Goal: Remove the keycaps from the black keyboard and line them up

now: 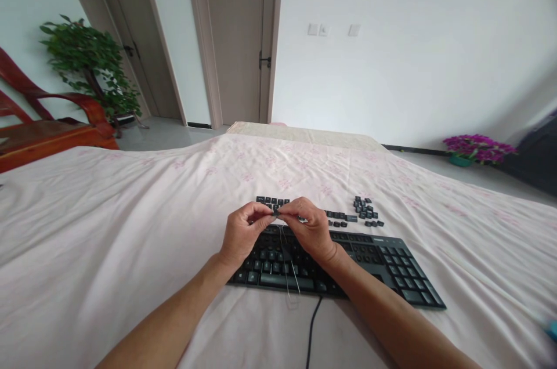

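Your left hand (243,231) and right hand (310,228) each pinch narrowly, fingertips meeting at 1 small dark piece (277,213), probably a keycap, above the keyboard (369,261) near its back edge. Grip it by its sides; if it sits in the wire tool (296,279) hanging below, ease it out straight, without twisting. Count: 2 hands, 1 keyboard, 1 cable (311,328), 1 wire tool. Loose keycaps (342,216) behind the keyboard are partly hidden, preventing a firm count.

A home (wooden armchair (56,136), houseplant (82,55)).
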